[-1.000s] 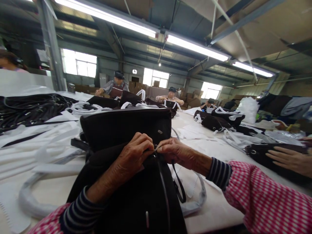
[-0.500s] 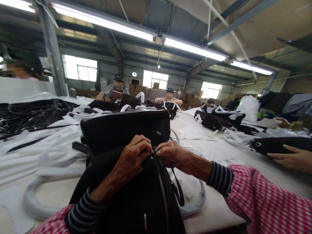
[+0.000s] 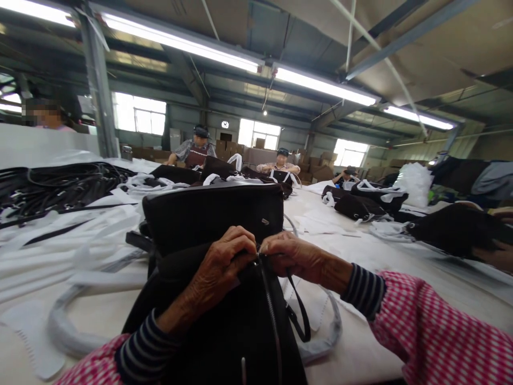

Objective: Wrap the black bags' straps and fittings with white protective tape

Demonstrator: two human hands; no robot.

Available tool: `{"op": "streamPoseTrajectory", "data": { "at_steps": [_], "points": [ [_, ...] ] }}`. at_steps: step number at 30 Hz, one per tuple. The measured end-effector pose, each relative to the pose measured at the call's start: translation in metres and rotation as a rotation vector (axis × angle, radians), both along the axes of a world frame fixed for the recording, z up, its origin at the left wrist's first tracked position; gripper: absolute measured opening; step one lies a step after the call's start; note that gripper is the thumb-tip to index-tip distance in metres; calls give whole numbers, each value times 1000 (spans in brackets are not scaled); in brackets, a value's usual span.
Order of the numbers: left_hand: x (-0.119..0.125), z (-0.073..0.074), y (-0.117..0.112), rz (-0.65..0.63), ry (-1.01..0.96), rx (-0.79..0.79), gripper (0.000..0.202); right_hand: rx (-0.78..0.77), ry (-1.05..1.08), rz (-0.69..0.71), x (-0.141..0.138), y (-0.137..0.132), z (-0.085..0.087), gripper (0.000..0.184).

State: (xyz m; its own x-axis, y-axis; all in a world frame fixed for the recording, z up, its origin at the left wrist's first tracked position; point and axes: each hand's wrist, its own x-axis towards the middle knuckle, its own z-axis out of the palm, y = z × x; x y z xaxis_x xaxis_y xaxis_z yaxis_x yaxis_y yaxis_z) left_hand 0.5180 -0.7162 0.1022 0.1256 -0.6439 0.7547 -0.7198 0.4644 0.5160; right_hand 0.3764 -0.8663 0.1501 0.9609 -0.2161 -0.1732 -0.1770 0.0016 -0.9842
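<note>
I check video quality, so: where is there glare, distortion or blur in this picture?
Head view: the ceiling lights and windows glare and wash out; the wide lens bends the roof beams and stretches the forearms; the left hand, right hand and zipper look fairly sharp; the dark bag at the right edge is blurred.

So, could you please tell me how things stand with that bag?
Left hand and right hand pinching zipper top. Black fabric bag beneath them. Black strap hanging beside right hand.
</note>
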Motion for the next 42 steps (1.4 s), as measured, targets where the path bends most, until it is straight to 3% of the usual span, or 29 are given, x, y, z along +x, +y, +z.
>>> {"op": "streamPoseTrajectory", "data": {
  "at_steps": [6,10,14,19,22,26,32,37,42],
  "points": [
    [-2,-5,-2,59,-30,-31,16,49,-69,-147,-3,14,-10,24],
    [1,-4,-4,74,-78,-36,17,-9,-66,-226,0,19,-8,26],
    [-1,1,0,157,-301,-98,14,-132,-15,-231,0,19,3,25],
    [-11,8,15,380,-696,-55,20,-269,55,-199,-1,20,18,21],
    [-15,8,19,452,-798,-78,20,-323,76,-209,1,22,22,19],
    [-17,7,15,502,-815,-127,20,-314,46,-217,1,23,20,21],
    [-17,6,12,553,-833,-96,24,-138,28,-166,-1,20,15,30],
    [-14,-6,8,498,-755,-141,24,-136,112,-93,-4,14,14,26],
    [-12,-13,6,462,-648,-203,19,-140,21,-32,-5,15,13,20]
  ]
}}
